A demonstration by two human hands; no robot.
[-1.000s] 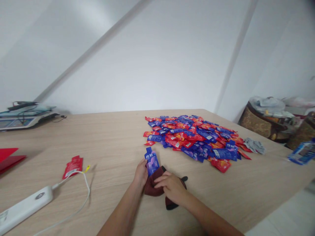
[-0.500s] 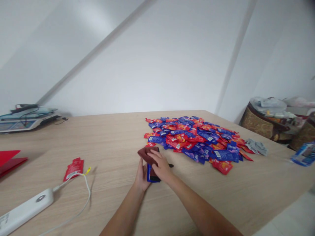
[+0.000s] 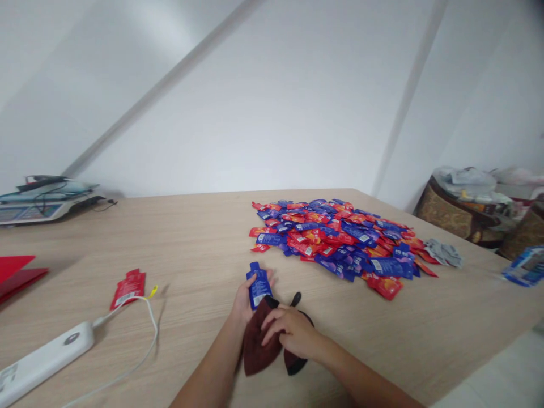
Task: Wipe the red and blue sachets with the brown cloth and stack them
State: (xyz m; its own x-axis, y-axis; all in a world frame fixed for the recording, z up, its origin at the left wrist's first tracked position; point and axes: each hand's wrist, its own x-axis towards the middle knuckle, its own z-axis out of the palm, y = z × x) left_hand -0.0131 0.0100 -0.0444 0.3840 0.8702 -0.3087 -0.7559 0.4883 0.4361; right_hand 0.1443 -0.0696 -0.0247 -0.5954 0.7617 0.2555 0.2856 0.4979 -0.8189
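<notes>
Through the left hand (image 3: pixel 242 301) I am holding a narrow-necked blue sachet (image 3: pixel 259 287), thumb pressing over its edge; its neck is pointing away and its printed side, with a white label, is facing up. Just beside it, the right hand (image 3: pixel 298 332) is gripping a maroon, black-edged cloth (image 3: pixel 256 347) with half-curled fingers. Beyond both hands, rightward, a red-and-blue sachet heap (image 3: pixel 325 235) is lying on the worktop (image 3: pixel 182 243).

White lettering and a barcode mark the held blue sachet (image 3: pixel 259 288), too small to read. Labels on the heaped red and blue sachets (image 3: pixel 331 238), a lone red sachet (image 3: pixel 131 283) and a white power bank (image 3: pixel 46 354) are equally illegible.
</notes>
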